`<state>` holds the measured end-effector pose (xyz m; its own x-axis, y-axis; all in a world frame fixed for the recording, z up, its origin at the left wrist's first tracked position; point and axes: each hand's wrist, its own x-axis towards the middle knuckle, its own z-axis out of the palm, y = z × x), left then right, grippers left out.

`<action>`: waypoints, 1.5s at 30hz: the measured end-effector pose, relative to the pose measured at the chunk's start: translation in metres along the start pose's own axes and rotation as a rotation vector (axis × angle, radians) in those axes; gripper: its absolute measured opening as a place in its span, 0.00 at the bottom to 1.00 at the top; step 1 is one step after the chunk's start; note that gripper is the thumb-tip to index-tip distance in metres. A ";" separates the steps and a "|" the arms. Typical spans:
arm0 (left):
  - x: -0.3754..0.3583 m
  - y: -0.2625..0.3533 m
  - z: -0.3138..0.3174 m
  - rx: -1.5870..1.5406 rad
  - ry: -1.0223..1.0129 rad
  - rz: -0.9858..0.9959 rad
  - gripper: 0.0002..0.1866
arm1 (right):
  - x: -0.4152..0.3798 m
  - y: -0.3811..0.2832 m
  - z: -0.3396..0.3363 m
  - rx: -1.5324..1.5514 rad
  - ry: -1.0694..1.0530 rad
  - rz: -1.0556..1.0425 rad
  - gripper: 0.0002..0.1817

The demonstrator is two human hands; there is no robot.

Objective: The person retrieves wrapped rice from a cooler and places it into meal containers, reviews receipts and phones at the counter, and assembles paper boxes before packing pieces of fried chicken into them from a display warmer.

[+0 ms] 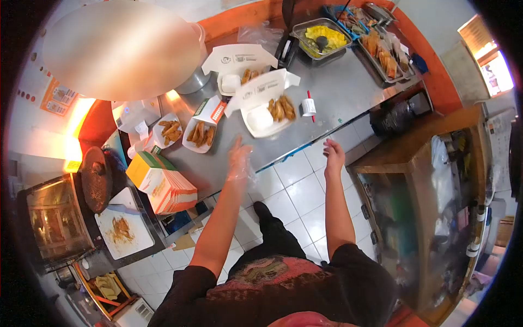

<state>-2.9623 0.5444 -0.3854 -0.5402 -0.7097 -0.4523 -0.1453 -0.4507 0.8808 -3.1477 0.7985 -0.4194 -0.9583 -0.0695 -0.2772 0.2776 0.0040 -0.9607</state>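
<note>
My left hand, in a loose clear plastic glove, hangs over the front edge of the steel counter. It is slightly blurred, with fingers stretched and nothing visible in them. To the right, beyond the counter edge, my right hand is raised with loosely bent fingers, holding nothing visible. Nearest ahead is an open white takeaway box with browned fried pieces and a white rounded portion. Behind it stands a similar open box. Two smaller trays hold fried pieces, one paper tray nearer my left hand.
A stack of folded orange cartons stands left, near a white cutting board with brown crumbs. A small white cup and metal trays, one with yellow food, are farther right. A wooden-framed cabinet stands right.
</note>
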 end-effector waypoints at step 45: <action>-0.100 -0.066 -0.033 -0.131 -0.278 -0.265 0.13 | -0.220 -0.149 -0.074 0.118 -1.218 -0.095 0.10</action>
<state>-2.8714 0.6274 -0.4025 -0.7044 -0.3946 -0.5900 -0.2125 -0.6759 0.7057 -2.9829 0.8874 -0.2162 -0.3032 -0.9516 0.0497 0.2751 -0.1373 -0.9516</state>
